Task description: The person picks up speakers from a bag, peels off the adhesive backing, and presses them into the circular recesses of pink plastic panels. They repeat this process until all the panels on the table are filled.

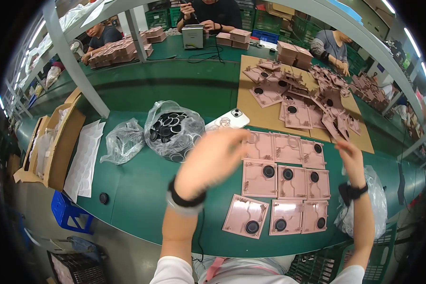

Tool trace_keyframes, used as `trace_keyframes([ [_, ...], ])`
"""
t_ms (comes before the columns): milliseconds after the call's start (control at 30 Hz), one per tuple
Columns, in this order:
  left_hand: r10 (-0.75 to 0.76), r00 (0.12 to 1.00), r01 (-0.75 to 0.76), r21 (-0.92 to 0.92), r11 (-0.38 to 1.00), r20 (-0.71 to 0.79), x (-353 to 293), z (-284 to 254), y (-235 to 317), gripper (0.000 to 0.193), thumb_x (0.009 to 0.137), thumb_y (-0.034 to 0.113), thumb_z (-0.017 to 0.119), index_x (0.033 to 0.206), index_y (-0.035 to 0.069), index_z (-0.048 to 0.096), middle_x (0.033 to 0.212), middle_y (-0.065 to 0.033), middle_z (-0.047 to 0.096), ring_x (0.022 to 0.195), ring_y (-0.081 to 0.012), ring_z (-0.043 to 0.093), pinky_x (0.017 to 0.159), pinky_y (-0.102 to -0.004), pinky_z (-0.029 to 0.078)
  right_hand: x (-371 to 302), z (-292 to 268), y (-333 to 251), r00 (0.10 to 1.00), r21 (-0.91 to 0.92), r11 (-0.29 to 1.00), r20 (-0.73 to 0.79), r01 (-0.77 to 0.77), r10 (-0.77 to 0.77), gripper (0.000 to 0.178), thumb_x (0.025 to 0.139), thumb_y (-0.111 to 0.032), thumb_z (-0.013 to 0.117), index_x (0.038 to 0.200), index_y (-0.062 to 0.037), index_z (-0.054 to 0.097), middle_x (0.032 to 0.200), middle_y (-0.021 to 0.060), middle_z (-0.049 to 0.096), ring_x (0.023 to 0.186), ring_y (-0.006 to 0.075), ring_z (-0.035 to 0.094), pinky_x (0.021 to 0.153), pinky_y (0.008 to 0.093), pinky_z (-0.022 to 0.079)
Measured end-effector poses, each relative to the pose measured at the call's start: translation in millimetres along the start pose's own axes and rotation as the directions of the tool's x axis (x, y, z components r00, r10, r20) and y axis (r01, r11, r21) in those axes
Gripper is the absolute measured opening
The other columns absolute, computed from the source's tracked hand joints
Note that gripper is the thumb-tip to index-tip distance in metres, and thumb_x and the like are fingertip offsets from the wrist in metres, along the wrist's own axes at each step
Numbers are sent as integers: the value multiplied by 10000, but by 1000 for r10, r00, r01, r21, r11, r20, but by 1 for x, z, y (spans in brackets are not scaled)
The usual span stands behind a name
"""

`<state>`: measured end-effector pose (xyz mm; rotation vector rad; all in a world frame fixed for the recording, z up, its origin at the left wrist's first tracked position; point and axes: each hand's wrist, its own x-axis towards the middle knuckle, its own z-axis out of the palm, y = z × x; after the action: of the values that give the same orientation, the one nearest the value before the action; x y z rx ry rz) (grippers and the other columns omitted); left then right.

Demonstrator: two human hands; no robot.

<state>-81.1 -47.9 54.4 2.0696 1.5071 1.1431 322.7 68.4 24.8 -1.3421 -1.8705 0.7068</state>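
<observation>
My left hand [215,158], smeared by motion, hovers at the left edge of the top row of pink plastic panels [260,182]. Whether its fingers hold anything is hidden. My right hand [351,158] is raised at the near edge of a heap of pink panels [298,85], its fingertips by a tilted panel [335,124]; I cannot tell if they grip it. The panels before me lie in three rows, most with a round black part [252,227] in them. In the top row, the left and middle panels show no black part.
Left of my hand stand a clear bag of black rings [168,128], a crumpled clear bag [124,142], white sheets [84,161] and a cardboard box [64,146]. A white phone [232,117] lies behind. Another plastic bag [371,203] sits at right. People work across the table.
</observation>
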Motion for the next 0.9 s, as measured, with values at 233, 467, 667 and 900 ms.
trace_keyframes([
  [233,-241,910,366,383,848,-337,0,-62,-175,318,727,81,687,1045,61,678,1012,-200,651,910,-342,638,820,-406,504,-114,21,-55,986,102,988,135,-114,100,175,856,39,547,1004,31,641,949,65,653,837,94,593,737,207,444],
  [467,-438,889,442,507,740,-136,9,-58,-192,315,652,197,760,957,120,733,924,-147,684,876,-321,642,782,-396,509,-115,38,-52,996,-34,999,84,28,-25,170,822,89,544,915,17,668,852,77,649,717,85,566,619,201,421],
  [667,-431,868,494,496,714,-245,3,-55,-198,198,791,252,647,906,116,734,903,-130,681,871,-318,642,764,-391,505,-102,43,-24,990,-74,988,-15,136,-137,208,791,94,550,914,-7,683,813,108,646,652,180,595,572,255,442],
  [900,-89,911,333,589,736,-403,3,-57,-213,197,873,226,594,918,64,698,991,-130,658,926,-344,603,808,-415,477,-103,39,-3,991,-34,993,-66,117,-119,198,801,50,551,927,-25,685,832,116,645,652,226,599,581,291,464],
])
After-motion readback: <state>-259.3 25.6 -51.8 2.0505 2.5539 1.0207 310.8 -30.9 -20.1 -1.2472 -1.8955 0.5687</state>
